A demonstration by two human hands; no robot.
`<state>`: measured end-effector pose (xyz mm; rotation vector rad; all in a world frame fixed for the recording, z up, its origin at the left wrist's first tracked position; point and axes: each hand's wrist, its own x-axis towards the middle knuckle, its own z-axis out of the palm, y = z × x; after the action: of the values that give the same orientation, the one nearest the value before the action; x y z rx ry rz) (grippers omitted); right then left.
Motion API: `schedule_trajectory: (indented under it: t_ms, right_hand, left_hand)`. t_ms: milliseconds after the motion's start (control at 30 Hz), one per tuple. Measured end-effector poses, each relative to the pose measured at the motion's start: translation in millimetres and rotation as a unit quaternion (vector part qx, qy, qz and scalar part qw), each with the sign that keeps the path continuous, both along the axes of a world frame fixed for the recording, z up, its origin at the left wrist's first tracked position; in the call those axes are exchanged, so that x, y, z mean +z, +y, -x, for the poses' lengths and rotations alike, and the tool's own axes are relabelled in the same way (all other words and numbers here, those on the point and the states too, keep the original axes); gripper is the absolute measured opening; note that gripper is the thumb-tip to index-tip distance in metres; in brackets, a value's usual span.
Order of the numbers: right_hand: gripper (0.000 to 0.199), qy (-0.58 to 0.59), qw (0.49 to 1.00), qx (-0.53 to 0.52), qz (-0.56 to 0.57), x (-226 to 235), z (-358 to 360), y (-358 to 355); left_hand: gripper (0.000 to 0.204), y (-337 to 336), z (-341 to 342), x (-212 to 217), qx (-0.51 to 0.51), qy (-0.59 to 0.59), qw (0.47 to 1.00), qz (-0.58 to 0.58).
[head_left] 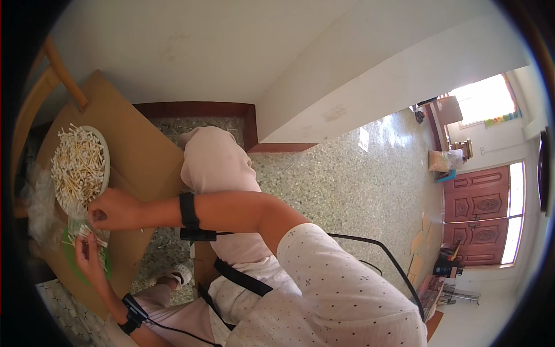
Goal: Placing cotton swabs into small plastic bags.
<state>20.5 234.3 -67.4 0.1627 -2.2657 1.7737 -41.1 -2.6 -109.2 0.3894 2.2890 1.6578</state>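
Observation:
A heaped pile of cotton swabs (pixel 78 165) fills a pale round bowl (pixel 106 156) on a brown cardboard sheet (pixel 136 150). Beside the bowl's near side, my right hand (pixel 115 209) is closed with its fingertips curled together; what they pinch is hidden. Just below it, my left hand (pixel 88 254) grips a few cotton swabs between thumb and fingers. Clear plastic (pixel 78 224) shows between the two hands. Under my left hand lies a green plate (pixel 76 261), with some swabs near its edge.
A crumpled clear plastic bag (pixel 43 199) lies left of the bowl. A wooden chair frame (pixel 60 72) stands at the upper left, against a pale wall (pixel 191 52). Cables run from the black wrist bands (pixel 188 211). Farther off are red-brown double doors (pixel 477 214).

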Motion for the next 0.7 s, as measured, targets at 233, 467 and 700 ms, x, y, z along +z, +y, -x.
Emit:
schedule_trajectory:
  t_ms: [233, 467, 700]
  right_hand:
    - [0.02, 0.004, 0.999, 0.03, 0.013, -11, 4, -36]
    - [0.02, -0.141, 0.987, 0.076, -0.033, 5, -8, 26]
    - [0.024, -0.185, 0.977, 0.104, 0.029, 5, 1, 25]
  left_hand:
    - [0.027, -42, -14, -5, 0.029, 0.023, 0.999, 0.03]
    - [0.029, 59, -50, 62, 0.089, 0.005, 0.996, -0.016]
    - [0.037, 61, -50, 69, 0.112, 0.035, 0.989, -0.085]
